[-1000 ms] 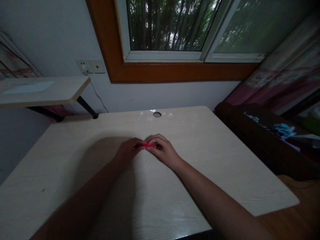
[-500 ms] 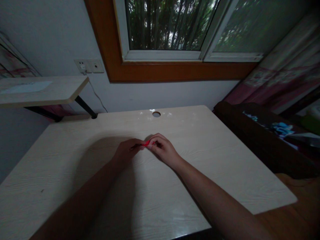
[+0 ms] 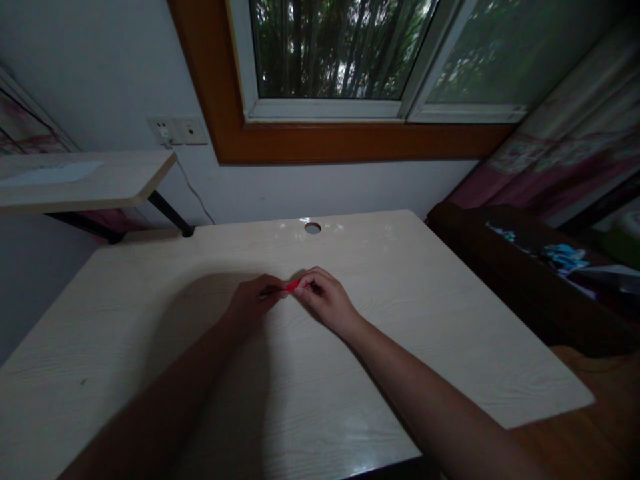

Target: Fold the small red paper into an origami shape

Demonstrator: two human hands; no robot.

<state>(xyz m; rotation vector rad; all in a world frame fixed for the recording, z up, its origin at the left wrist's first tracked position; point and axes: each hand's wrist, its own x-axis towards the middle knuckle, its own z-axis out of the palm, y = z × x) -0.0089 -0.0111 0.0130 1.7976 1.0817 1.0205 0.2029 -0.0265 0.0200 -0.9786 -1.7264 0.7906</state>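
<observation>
A small, bright red piece of thin, folded-looking material (image 3: 293,286) shows between my fingertips; most of it is covered, so its kind is unclear. My left hand (image 3: 255,297) is closed, pinching its left end between thumb and fingers. From the other side, my right hand (image 3: 325,293) pinches the right end, with the thumb and forefinger curled together. Both hands are close together, low over the middle of the pale wood-grain desk (image 3: 400,320). Shadow from my left arm falls across the desktop.
Toward the desk's back edge is a round cable hole (image 3: 313,228). A raised shelf (image 3: 145,177) on black legs stands at the left, below a wall socket (image 3: 177,131) with a cord. Beyond the right edge, a dark piece of furniture (image 3: 500,287) bears blue items (image 3: 565,257).
Both hands keep their pinch on the red piece. Slightly more of its red surface shows between the fingertips, and my left hand has shifted only a little.
</observation>
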